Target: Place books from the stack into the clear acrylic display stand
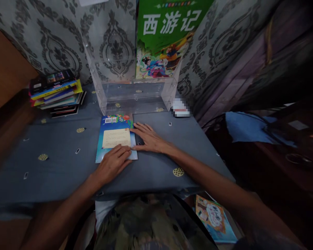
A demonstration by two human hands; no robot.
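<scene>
A thin blue book (115, 133) lies back cover up on the grey-blue tablecloth (55, 156), just in front of a clear acrylic stand (132, 93). My left hand (113, 163) rests with bent fingers on the book's near right corner. My right hand (149, 138) lies flat, fingers spread, touching the book's right edge. A green picture book (164, 38) stands upright in the right half of the acrylic stand.
A stack of several books (56, 93) lies at the table's back left. A small white object (180, 107) sits right of the stand. Another book (215, 218) lies low by my right forearm. Patterned wallpaper (55, 41) backs the table; dark furniture (276, 139) stands at the right.
</scene>
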